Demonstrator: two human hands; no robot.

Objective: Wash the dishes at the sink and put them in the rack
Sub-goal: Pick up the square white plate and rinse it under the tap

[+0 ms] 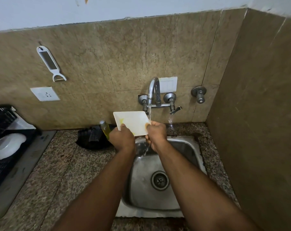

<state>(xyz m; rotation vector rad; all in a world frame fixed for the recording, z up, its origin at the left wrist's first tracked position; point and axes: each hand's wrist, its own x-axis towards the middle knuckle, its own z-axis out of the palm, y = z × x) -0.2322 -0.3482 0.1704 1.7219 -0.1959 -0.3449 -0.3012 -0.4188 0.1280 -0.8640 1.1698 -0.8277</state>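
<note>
- While water is running from the tap [152, 93], both hands are holding a square white plate [133, 121] tilted above the back edge of the steel sink [188, 147].
- Left hand [122, 139] is gripping the plate's lower left edge, thumb lying on its face, fingers curled behind.
- Right hand [156, 134] is gripping the plate's right edge; its fingers are closed round the rim, directly under the stream.
- Plate face is carrying yellow smears near the left thumb and along the lower edge, plus a brownish patch by the right thumb.
- Water is spilling off the right hand and falling into the sink basin; the basin is holding only water film and the round drain strainer [159, 180].
- Black rack [3, 124] is sitting at the far left on the bench [66, 164]; a white bowl-like dish [8, 145] is lying inside it. Other contents are too dark to tell.
- A bottle of yellow liquid [105, 129] is standing just behind the left hand, beside a black cloth-like heap [91, 137] on the bench.
- A white peeler [50, 63] is hanging on the tiled wall, above a white socket [45, 93].
- A white switch plate [168, 84] is sitting behind the tap; a separate valve [199, 94] is sticking out to its right.
- No writing or brand is readable anywhere; a faint mark on the grey tray [24, 164] under the rack is illegible.
</note>
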